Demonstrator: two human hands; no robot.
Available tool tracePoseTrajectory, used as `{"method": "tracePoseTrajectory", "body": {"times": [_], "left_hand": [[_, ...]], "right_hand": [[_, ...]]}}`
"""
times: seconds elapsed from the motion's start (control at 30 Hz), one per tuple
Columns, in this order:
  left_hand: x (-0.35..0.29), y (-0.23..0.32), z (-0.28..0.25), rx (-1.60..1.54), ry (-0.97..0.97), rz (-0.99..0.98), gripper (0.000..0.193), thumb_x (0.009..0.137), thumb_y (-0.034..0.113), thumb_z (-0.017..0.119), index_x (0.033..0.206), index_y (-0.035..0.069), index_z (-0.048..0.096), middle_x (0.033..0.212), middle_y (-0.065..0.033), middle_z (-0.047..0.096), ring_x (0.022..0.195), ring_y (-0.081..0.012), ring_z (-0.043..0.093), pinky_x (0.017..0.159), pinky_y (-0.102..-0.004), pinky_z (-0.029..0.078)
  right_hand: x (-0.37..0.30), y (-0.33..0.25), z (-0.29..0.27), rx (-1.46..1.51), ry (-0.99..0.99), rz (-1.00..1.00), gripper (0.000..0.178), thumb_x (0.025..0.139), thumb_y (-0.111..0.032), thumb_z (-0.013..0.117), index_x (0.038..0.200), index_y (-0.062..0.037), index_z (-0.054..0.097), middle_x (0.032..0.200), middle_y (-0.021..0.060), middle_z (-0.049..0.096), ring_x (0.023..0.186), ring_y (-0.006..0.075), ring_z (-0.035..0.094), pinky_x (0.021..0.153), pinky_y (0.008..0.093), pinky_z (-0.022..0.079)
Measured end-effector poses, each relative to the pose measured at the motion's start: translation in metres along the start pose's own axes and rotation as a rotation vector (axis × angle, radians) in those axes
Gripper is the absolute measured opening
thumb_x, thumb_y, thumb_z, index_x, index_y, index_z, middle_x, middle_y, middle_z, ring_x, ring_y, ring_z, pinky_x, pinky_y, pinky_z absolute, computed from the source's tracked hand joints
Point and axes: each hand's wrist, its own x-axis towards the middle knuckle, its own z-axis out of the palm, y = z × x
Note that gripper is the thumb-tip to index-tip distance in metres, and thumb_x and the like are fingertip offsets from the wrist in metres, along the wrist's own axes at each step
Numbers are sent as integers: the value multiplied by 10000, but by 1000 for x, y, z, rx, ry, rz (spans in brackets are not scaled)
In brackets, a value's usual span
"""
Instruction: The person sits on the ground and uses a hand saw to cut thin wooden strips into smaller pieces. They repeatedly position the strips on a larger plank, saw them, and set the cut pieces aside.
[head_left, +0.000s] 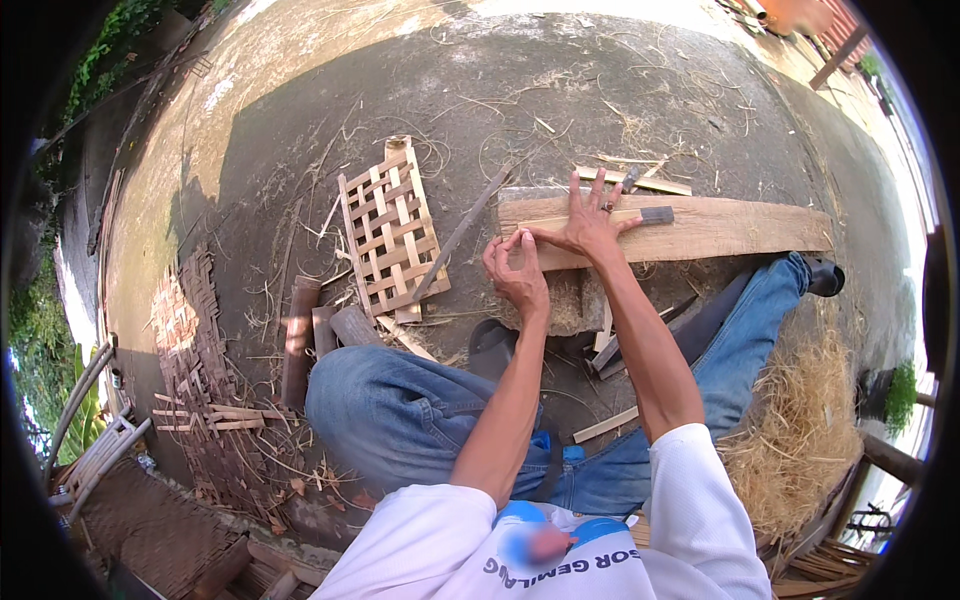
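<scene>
A long wooden board (730,228) lies across in front of me. On it rests a thin pale bamboo strip (552,222), with a short dark block (657,215) at its right. My right hand (592,225) lies over the strip, fingers spread flat and a ring on one finger. Its thumb reaches left and meets the fingertips of my left hand (520,275), which pinch at the strip's left end by the board's edge. Left of the hands lies an open-weave bamboo panel (390,235), with a long narrow grey flat piece (465,230) leaning across its right side.
Pale shavings (800,420) are heaped right of my outstretched leg. Cut bamboo tubes (300,325) stand by my bent knee. A brown woven mat (195,350) lies farther left. Loose strips (640,180) lie beyond the board, and thin fibres litter the concrete floor (290,120).
</scene>
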Motion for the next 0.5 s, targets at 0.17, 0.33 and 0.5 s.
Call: {"method": "tracePoseTrajectory", "body": {"times": [0.17,0.33,0.5], "left_hand": [[9,-19,4,-87,-22,1,336,947,341,731,970,6,726,1176,-118,596,1119,-247,569,1007,-404,443],[11,-18,5,-78,-36,-33,251,937,289,732,1021,54,750,1162,-111,624,1157,-276,586,1012,-433,451],[9,-15,3,45,-59,35,181,916,200,759,1042,72,776,1153,-90,637,1085,-212,577,973,-374,454]], "right_hand": [[1,10,0,21,1,-62,1520,463,-1009,624,1653,-218,105,1686,213,-145,1508,549,-131,979,922,4],[-10,15,-5,24,-1,-102,1525,458,-1008,633,1652,-213,115,1673,248,-160,1498,570,-130,1012,899,24],[-12,27,0,182,148,-81,1281,639,-806,753,1623,-164,243,1684,253,-59,1508,578,28,1046,875,57]]}}
